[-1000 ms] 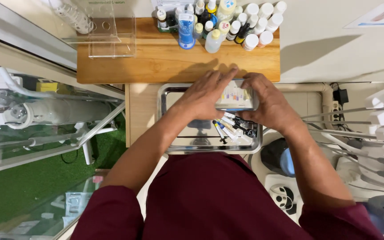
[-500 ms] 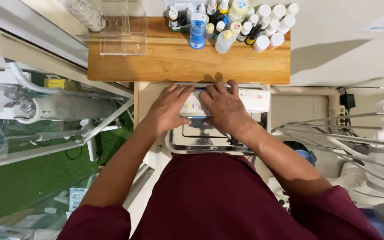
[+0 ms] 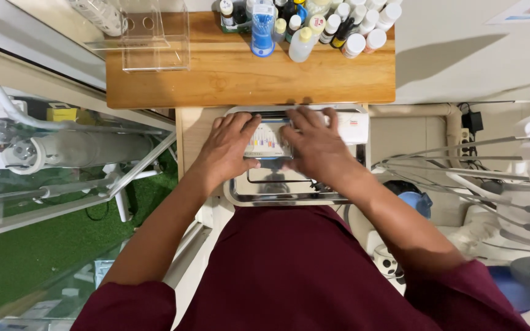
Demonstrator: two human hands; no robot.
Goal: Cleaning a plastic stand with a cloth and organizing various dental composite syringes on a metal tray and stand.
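Left hand (image 3: 228, 147), right hand (image 3: 317, 147) grip flat box (image 3: 267, 140) over steel tray (image 3: 277, 197).

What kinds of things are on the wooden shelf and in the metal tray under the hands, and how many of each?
Clear acrylic holder: 1
Blue-topped dispenser bottle: 1
Small flat box with coloured rows, touched by left hand and right hand: 1
Metal tray: 1
Small white-capped bottles: a cluster, too crowded to count
Total counted: 4, plus the bottles
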